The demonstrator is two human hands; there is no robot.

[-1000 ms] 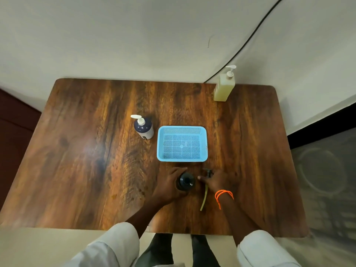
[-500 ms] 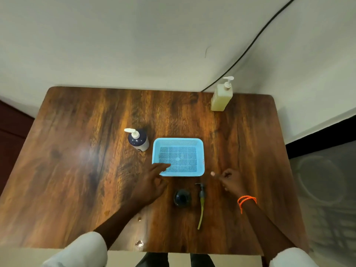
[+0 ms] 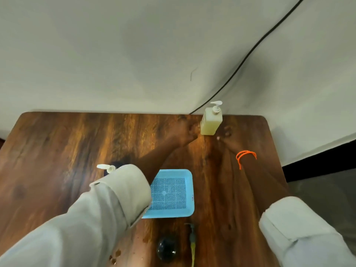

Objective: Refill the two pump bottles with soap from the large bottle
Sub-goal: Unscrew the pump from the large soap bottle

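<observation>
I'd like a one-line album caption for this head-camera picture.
Both hands reach across the wooden table to the large yellow soap bottle, the left hand and right hand flanking its base.

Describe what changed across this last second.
Both hands let go of the open dark bottle and its removed pump and reached across the table to the large yellow bottle; the left hand and right hand now flank its base. The tray, the other pump bottle and the large bottle have not moved.
</observation>
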